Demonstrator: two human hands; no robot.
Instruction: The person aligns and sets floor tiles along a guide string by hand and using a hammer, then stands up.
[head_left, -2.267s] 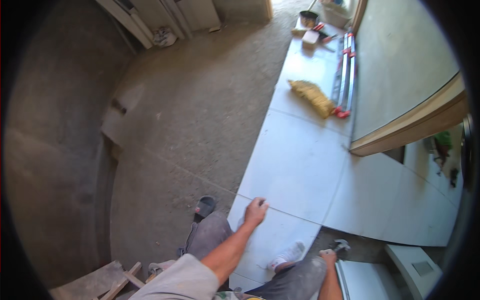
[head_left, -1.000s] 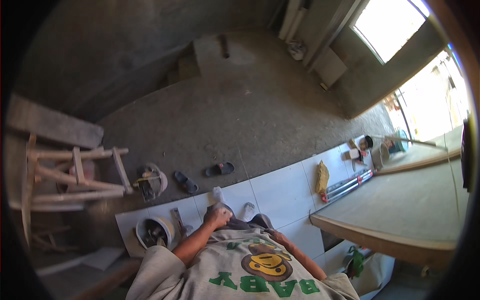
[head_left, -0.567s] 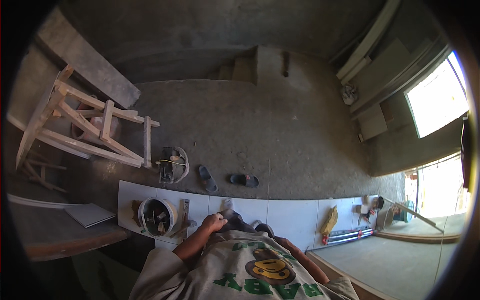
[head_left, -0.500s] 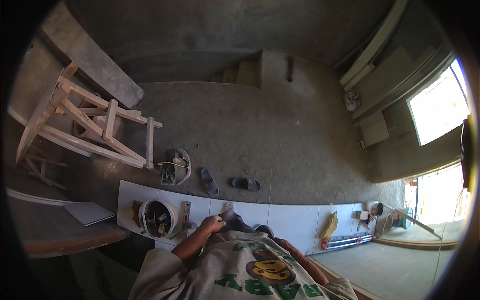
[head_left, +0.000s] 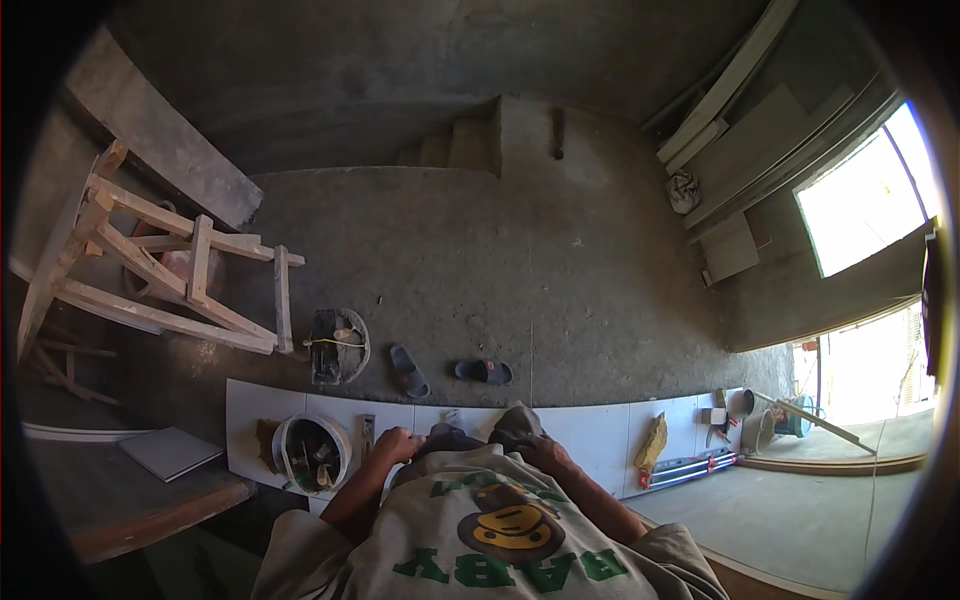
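My left hand (head_left: 400,445) is closed at the outer side of my dark grey trousers (head_left: 450,438), its fingers curled against the cloth. On the other leg, my right hand (head_left: 545,452) grips the trouser cloth by the raised right knee. Just left of my left hand, a level-like tool (head_left: 367,432) lies on the white tiles (head_left: 585,430). Beside it stands a white bucket (head_left: 346,452) with tools inside. Two dark slippers (head_left: 484,372) lie on the concrete floor beyond the tiles.
A cut-open container (head_left: 357,350) with mortar stains stands on the floor at left, near a wooden trestle (head_left: 200,260). Toward the right lie a yellowish torn piece (head_left: 651,443) and a red-and-silver bar tool (head_left: 688,469). Steps (head_left: 472,147) lead off at the back.
My right hand has come into view at the right knee, which has risen forward. My left hand has shifted slightly left along the trousers. The whole view has moved a little.
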